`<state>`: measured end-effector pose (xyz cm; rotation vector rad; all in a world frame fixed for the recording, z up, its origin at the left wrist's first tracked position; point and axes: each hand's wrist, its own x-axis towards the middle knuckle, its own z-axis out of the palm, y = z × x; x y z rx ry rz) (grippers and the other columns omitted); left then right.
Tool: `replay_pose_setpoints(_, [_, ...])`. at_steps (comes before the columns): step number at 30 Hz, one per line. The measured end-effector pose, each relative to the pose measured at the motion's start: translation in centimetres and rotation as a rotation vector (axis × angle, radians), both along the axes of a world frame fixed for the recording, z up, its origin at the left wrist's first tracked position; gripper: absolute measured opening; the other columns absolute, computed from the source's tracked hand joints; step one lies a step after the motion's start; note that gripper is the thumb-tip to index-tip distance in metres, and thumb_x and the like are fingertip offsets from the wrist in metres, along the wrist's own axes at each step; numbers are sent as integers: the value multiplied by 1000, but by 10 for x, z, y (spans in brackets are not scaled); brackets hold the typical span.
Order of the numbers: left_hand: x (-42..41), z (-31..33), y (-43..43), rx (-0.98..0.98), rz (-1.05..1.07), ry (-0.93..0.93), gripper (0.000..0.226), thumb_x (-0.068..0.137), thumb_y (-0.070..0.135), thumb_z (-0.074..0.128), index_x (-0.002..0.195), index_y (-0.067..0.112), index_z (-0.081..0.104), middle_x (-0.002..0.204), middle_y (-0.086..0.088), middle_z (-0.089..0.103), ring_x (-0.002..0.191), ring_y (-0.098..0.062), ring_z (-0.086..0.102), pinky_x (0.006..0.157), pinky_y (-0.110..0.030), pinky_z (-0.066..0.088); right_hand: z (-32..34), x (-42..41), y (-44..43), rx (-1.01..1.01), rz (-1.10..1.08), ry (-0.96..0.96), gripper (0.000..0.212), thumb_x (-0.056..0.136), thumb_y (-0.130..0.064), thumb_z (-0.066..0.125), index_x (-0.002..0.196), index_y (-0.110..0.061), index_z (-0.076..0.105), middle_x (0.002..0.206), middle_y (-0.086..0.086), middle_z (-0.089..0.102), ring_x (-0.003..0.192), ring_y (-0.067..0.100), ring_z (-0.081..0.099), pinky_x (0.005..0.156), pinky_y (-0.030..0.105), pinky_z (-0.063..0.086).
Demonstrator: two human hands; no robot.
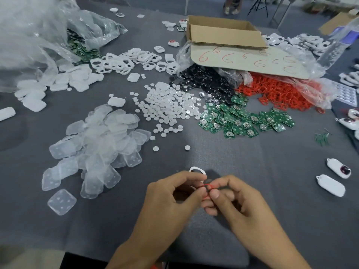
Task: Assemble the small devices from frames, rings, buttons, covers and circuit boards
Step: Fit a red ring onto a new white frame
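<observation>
My left hand [174, 195] grips a white frame [197, 170] near the table's front; only the frame's far end shows above the fingers. My right hand [233, 199] pinches a red ring [207, 186] against that frame, thumb and forefinger meeting my left fingertips. Parts lie in piles beyond: translucent covers [97, 148], white round buttons [171, 107], green circuit boards [244, 119], red rings [279, 92], black buttons [204, 80], white frames [124, 61].
An open cardboard box [225, 33] lies at the back over plastic bags. A large clear bag [35, 35] fills the far left. Two finished white devices [334, 177] rest at the right. The grey cloth [252, 156] covers the table.
</observation>
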<state>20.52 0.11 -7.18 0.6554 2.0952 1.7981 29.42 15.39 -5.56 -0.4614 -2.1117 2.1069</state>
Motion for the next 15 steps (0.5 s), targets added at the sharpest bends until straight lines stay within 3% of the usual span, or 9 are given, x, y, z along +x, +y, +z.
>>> replay_pose_setpoints(3, [-1,-1,-4,48,-28,-33,28,84,15,82,105,34,77,96,6,78,88,-14,76,81,-19,57,-1,-1,1,178,33,18,8,95,-15,61,96,-20,67,80,5,78,75,15,75,72,18,57])
replay_pose_setpoints(6, [0,-2,-7,62,-78,-77,24,83,19,82,104,30,78,95,2,79,90,-17,76,83,-23,58,-2,1,-2,218,12,53,17,96,-17,60,96,-32,67,79,4,77,75,14,75,72,17,57])
replay_pose_setpoints(8, [1,-2,-9,38,-87,-37,20,84,15,82,99,27,79,91,5,79,86,-13,76,81,-19,56,-5,3,-3,217,27,64,18,98,-23,59,104,-39,65,82,3,78,78,14,76,73,19,58])
replay_pose_setpoints(11, [0,0,-11,-13,-123,37,22,86,9,81,99,26,78,88,6,78,81,-12,76,78,-17,56,-11,9,-2,285,62,71,21,99,-26,58,114,-41,59,85,-2,78,78,14,76,75,18,57])
replay_pose_setpoints(15, [-4,5,-12,-61,-276,121,18,88,5,75,99,18,72,83,9,77,76,-10,74,77,-15,54,-16,13,-6,291,-3,91,15,92,-36,61,106,-41,58,78,0,77,66,13,72,68,20,55])
